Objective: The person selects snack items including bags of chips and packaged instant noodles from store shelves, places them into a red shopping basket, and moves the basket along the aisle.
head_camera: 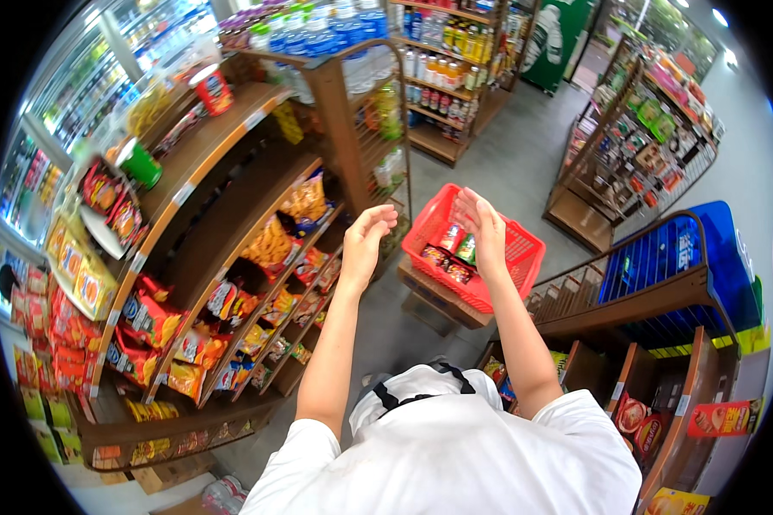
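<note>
Both my arms reach forward. My left hand is raised over the floor between the snack shelves and a red plastic shopping basket, with nothing in it and its fingers slightly curled. My right hand is above the basket, empty, fingers extended; it hides part of the basket's inside. In the basket lie a red-and-white package, a green package and dark snack packets. The basket rests on a cardboard box that stands on a low stool or stand.
Brown shelves with snack bags curve along the left, a red tub and a green can on top. Drink shelves stand ahead. A wire rack of goods and blue baskets are at the right. Grey floor shows between.
</note>
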Demonstrator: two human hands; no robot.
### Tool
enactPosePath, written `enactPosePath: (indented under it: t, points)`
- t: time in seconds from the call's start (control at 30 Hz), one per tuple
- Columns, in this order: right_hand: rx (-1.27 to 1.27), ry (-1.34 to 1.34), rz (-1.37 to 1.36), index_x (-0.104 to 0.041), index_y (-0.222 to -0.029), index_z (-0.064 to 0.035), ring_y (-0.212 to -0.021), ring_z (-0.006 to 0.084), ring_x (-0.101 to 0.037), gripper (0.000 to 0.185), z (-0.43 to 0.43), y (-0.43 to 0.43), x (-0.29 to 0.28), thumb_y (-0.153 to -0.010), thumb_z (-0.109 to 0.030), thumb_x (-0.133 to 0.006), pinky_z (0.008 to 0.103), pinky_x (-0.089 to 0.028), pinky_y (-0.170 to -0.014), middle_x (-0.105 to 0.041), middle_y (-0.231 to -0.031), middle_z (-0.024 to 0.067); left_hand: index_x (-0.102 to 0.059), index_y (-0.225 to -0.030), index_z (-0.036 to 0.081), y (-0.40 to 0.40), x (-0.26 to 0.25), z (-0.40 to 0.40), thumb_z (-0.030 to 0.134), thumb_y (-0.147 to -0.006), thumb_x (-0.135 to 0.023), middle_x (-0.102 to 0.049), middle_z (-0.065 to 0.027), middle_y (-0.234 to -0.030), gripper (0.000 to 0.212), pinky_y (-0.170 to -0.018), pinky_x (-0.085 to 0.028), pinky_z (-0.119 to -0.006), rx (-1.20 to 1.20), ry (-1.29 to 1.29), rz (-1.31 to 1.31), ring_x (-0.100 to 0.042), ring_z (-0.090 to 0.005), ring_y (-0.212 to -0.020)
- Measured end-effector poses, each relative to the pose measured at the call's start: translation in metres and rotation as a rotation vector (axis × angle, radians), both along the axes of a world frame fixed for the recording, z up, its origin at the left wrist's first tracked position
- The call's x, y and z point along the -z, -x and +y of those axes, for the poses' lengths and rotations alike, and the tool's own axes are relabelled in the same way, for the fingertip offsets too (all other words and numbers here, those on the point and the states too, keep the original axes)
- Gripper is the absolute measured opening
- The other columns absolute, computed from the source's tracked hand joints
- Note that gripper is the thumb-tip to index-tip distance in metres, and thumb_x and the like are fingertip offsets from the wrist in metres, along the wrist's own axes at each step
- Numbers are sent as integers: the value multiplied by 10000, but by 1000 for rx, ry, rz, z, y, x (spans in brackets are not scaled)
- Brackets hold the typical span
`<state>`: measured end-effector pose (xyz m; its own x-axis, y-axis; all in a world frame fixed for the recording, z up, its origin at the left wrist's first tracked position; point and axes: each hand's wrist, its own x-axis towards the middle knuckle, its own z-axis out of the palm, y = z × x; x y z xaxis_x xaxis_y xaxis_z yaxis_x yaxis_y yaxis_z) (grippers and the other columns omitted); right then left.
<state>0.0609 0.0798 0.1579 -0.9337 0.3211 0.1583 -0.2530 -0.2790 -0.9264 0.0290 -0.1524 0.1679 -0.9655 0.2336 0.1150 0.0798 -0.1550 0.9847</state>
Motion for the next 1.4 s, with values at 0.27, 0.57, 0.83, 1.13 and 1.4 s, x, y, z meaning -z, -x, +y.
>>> enactPosePath:
  t: [0.27, 0.57, 0.83, 1.13, 1.4]
  points:
    - [124, 55, -168, -495, -1378, 37, -1261, 261, -550, 493, 104, -39, 48, -1054, -328, -424, 398, -446, -1062, -563, -1363, 183, -626, -1228, 15, 5, 43, 108, 89, -979, -489, -676, -94, -1152, 294, -933, -478, -298, 128, 46, -88, -624, -158, -1063]
    - [196, 102, -316, -513, -1382, -20, -1259, 252, -550, 480, 146, -60, 119, -1044, -355, -450, 382, -455, -1030, -564, -1371, 155, -623, -1235, 28, 15, 111, 157, 108, -999, -469, -672, -85, -1161, 294, -921, -478, -292, 255, 144, -304, -635, -151, -1045]
    - [253, 173, -518, -516, -1378, -21, -1233, 251, -565, 472, 144, -70, 178, -1050, -352, -444, 377, -469, -1009, -573, -1355, 155, -635, -1212, 21, 51, 183, 170, 112, -1003, -446, -681, -85, -1125, 296, -864, -496, -279, 367, 314, -451, -646, -149, -996]
    - [296, 125, -730, -504, -1390, -31, -1212, 245, -577, 475, 135, -58, 232, -1053, -356, -430, 369, -459, -991, -586, -1338, 151, -634, -1194, 41, 106, 260, 193, 148, -1006, -452, -679, -68, -1109, 282, -826, -509, -275, 476, 387, -597, -639, -130, -953]
    - [333, 141, -814, -546, -1350, -15, -1126, 217, -629, 466, 131, -34, 282, -1040, -356, -475, 337, -505, -917, -641, -1251, 148, -573, -1299, 35, 121, 323, 192, 217, -1005, -442, -663, -100, -1189, 369, -895, -503, -330, 567, 576, -801, -649, -173, -1003]
